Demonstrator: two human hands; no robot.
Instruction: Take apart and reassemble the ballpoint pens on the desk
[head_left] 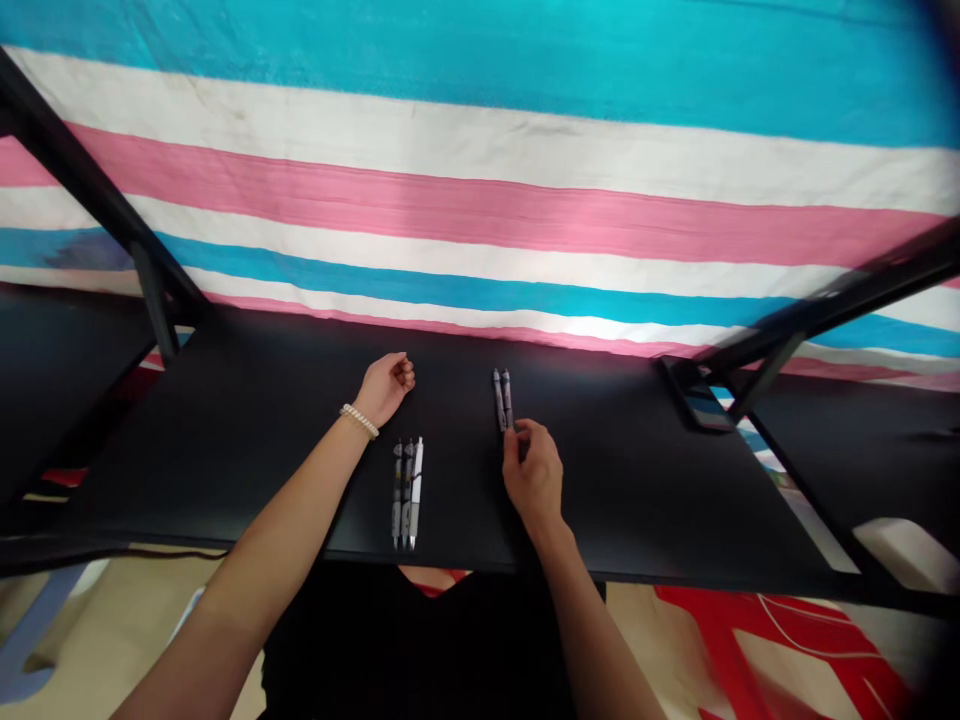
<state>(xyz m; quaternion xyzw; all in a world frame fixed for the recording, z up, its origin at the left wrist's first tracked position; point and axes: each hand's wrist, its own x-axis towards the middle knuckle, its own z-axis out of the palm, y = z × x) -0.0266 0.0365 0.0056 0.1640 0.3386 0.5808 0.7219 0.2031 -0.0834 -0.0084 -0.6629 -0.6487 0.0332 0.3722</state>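
Note:
My left hand rests on the black table with its fingers curled into a loose fist, and nothing shows in it. A white beaded bracelet circles that wrist. To the right, my right hand has its thumb and fingers closed at the lower ends of two grey pens, which lie side by side; their near ends are hidden by the hand. Between my forearms, three pens lie in a row near the front edge: two dark grey pens and a white pen on their right.
Black table with a dark phone-like object at its right back. Black slanted frame bars rise on both sides. A striped cloth hangs behind the table. A white object sits at far right.

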